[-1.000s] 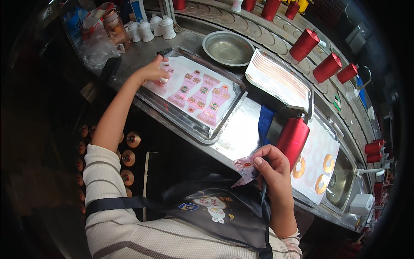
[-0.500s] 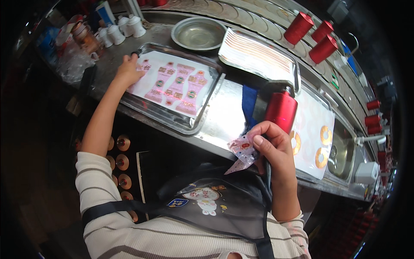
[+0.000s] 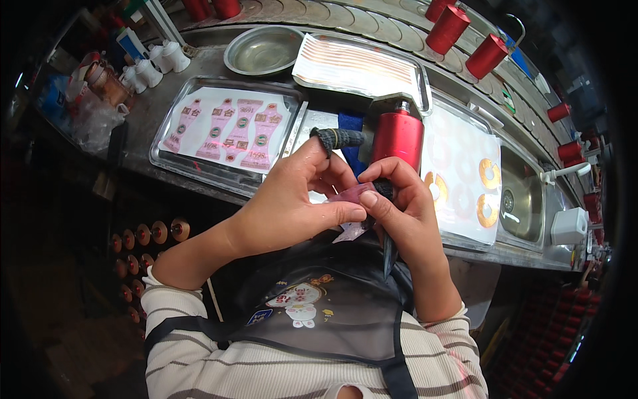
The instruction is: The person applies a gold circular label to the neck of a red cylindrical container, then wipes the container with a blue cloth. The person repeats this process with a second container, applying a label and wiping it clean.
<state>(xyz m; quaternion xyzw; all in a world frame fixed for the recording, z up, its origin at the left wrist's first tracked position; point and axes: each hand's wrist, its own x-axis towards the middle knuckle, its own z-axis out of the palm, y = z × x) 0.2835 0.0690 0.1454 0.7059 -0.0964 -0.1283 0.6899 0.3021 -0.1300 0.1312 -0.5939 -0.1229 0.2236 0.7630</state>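
In front of my apron, my left hand point(image 3: 286, 209) and my right hand point(image 3: 405, 206) meet over a thin pink printed film label point(image 3: 351, 193). My right thumb and forefinger pinch it at one side. The left fingers curl round its other side, with part of the film hidden behind them. Below the hands hangs a paler, glittery end of film point(image 3: 350, 233). A dark knitted finger sleeve point(image 3: 337, 138) covers my raised left forefinger. Just beyond my hands stands a red metallic bottle point(image 3: 397, 138). Similar pink labels point(image 3: 242, 126) lie on white paper in a metal tray point(image 3: 199, 171) at left.
A round metal basin point(image 3: 262, 52) stands behind the label tray. Beside it lies a tray of striped strips point(image 3: 355, 66). Gold ring-shaped decals point(image 3: 489, 211) rest on a white sheet at right, near a sink point(image 3: 522, 193). Red bottles point(image 3: 447, 30) stand along the back conveyor.
My left hand has left the label tray and come across to my right hand, where it meets the film. The view has shifted slightly.
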